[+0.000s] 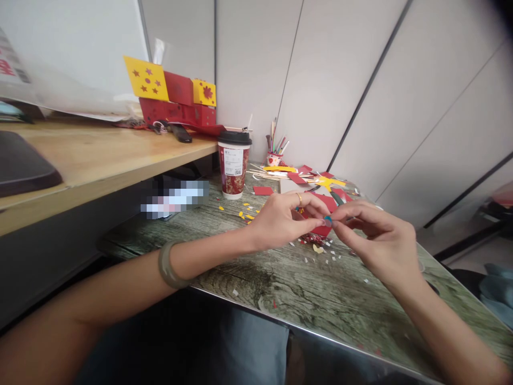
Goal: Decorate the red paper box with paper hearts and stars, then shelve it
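Tiny blue scrap, barely visible between left hand and right hand

The blue-green bit pinched between left hand and right hand was too small to make out; the red paper at six o'clock of it lay half hidden behind their fingers; at nine o'clock a pixelated patch blurred whatever sat there; farther toward nine, a dark slab ran off the view's left edge.
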A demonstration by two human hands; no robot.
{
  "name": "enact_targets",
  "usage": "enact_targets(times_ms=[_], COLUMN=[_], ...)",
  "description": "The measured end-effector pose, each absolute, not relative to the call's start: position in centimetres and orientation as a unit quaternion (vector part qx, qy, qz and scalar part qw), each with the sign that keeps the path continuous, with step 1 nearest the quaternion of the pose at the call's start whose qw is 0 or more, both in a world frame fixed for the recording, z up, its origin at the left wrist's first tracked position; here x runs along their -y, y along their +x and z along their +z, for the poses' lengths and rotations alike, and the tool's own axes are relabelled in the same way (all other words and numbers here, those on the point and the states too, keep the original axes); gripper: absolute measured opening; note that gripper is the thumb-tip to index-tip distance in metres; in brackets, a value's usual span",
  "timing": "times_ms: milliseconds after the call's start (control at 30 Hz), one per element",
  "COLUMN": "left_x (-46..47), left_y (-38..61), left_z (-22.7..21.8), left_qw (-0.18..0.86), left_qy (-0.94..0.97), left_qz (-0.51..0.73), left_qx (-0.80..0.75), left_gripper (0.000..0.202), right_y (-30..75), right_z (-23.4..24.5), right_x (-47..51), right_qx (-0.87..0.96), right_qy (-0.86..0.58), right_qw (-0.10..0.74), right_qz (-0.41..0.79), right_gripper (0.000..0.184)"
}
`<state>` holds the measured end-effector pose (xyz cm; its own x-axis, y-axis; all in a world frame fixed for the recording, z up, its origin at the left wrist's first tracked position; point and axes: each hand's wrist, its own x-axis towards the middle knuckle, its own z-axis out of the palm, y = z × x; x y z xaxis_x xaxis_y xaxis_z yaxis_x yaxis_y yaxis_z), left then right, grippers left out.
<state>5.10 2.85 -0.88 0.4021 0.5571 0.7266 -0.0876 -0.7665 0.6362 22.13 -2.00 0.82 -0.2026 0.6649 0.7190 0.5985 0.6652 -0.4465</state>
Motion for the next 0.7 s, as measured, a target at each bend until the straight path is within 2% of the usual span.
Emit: enact_targets(times_ms=[300,700], left_x=[-2.92,-2.82], left_y=[5.09,4.86], left_z=[-0.83,-0.50], left_qw=[0.358,0.320], left_qy=[0.765,0.782], left_qz=[0.513,0.514], left_qx=[-0.149,-0.152], left_gripper=[0.012,0.006], right_y=[22.18,22.19], right_z=[0.82,0.78], right_x=[1.99,2.20], right_qx=[0.767,0.766], right_qy=[-0.410,-0.416], right_qw=[0.493,0.488], right_qz=[0.027,0.047], right_gripper=[0.007,0.007])
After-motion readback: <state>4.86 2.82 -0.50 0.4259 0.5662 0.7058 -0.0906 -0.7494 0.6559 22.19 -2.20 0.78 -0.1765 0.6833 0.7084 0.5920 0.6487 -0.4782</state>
